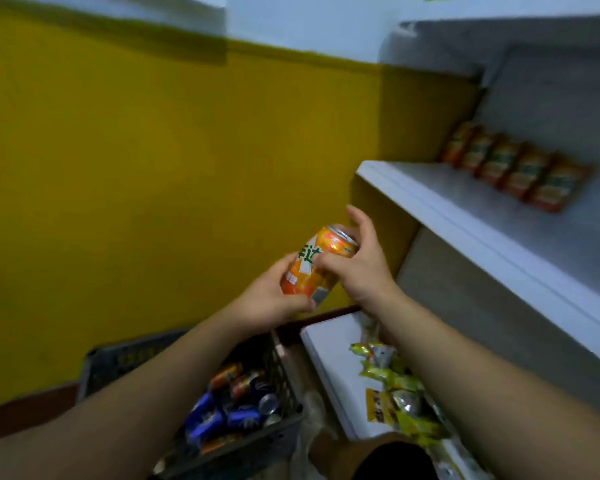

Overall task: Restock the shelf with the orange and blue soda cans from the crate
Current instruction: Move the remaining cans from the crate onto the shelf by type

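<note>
I hold one orange can [317,263] with both hands. It is tilted, and its top points to the far right. My left hand [274,296] grips the bottom part. My right hand [361,268] holds the upper part with the thumb and fingers, one finger lifted. The can is in the air, left of the grey shelf [465,216], where a row of orange cans [513,168] stands at the far side. Near me, the dark crate [125,358] holds blue cans [222,417] and some orange ones. Snack packets [392,375] lie on the lower shelf [329,358].
</note>
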The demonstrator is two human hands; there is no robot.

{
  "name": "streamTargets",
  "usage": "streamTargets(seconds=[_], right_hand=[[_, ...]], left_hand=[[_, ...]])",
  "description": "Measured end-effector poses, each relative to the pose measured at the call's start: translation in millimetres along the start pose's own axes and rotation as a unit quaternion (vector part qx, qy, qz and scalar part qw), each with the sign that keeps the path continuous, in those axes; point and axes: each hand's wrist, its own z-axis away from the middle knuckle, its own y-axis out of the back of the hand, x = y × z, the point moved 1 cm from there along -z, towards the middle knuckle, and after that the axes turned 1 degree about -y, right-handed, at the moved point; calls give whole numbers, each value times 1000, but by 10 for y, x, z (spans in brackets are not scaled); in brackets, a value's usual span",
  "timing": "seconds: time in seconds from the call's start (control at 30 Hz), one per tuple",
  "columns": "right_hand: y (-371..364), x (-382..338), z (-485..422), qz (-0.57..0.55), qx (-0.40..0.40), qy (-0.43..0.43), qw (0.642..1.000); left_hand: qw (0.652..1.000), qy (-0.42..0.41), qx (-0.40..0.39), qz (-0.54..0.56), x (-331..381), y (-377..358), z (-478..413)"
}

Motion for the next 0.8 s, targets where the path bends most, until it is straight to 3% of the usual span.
streamTargets(seconds=[0.2,0.4,0.53,0.8], right_hand=[[876,-474,370,-4,98,-8,995],[1833,-669,704,-5,183,-33,982],[2399,-656,928,37,259,-37,964],[3156,-425,1183,98,325,-76,937]], left_hand=[[993,-114,15,9,893,-741,-5],[978,-168,-118,-36,1401,-1546,-186],[948,-197,-204,-142,1585,-2024,-384],[866,-219,-226,-390,1606,-2673,-919]])
